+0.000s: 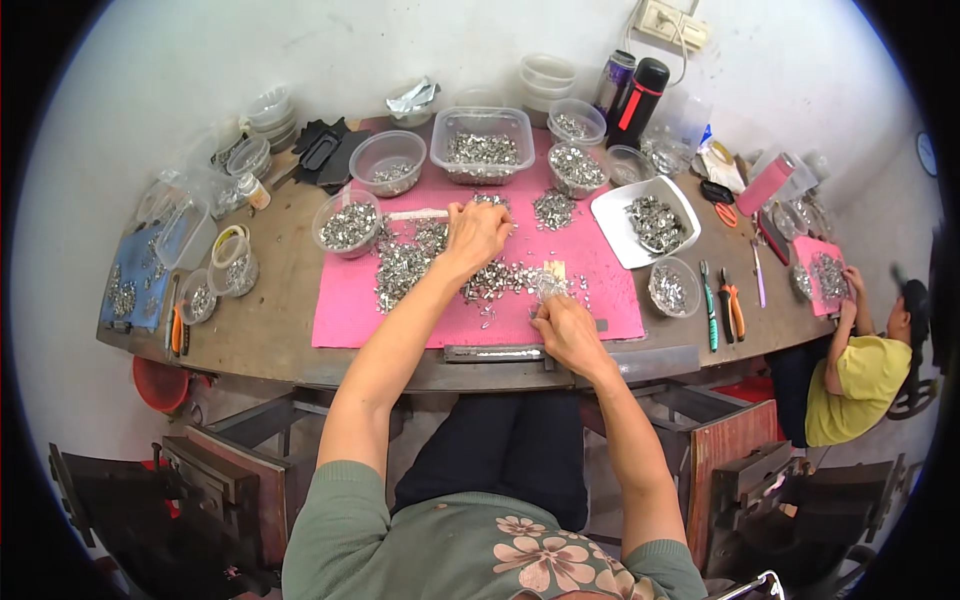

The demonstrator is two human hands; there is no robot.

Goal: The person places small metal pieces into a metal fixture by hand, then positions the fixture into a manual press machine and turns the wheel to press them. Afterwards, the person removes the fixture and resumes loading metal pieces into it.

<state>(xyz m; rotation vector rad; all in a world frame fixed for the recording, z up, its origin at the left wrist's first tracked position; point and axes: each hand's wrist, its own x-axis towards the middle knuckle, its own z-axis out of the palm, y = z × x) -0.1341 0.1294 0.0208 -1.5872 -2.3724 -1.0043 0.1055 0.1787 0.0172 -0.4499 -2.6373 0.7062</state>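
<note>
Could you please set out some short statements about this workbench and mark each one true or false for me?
1. The left hand is over the large pink mat. True.
2. The right hand is gripping the black thermos. False: the hand is at the near side of the pink mat, and the thermos stands by the wall.
3. The white dish holds small metal parts. True.
4. The blue mat lies at the right end of the table. False: it lies at the left end.
5. The co-worker at the right wears a yellow top. True.
</note>
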